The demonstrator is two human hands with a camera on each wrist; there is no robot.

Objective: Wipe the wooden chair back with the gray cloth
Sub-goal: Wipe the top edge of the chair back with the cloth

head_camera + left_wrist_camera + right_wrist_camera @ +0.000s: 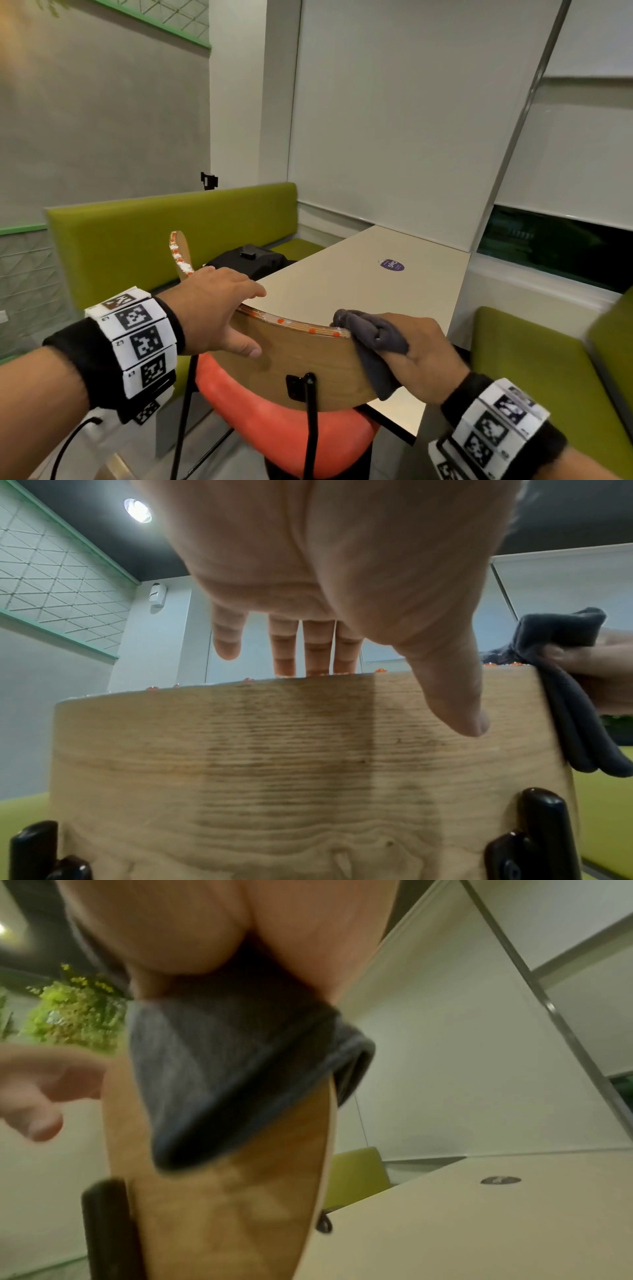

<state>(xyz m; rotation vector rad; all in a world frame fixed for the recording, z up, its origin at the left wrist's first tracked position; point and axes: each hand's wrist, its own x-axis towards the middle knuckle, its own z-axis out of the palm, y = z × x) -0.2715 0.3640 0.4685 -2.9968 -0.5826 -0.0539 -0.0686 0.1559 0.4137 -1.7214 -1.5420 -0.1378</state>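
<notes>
Where soft gray cloth (pixel 371 337) drapes, curved grained chair back (pixel 308 359) shows

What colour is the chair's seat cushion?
Orange-red; the seat cushion shows best in the head view, below the wooden chair back.

Two hands: the left hand (pixel 219 308) and the right hand (pixel 421 356). One gray cloth (pixel 373 342). One wooden chair back (pixel 308 366) above one red seat (pixel 274 428). One table (pixel 376 284) carrying one purple sticker (pixel 392 265). One black bag (pixel 253 262)
</notes>
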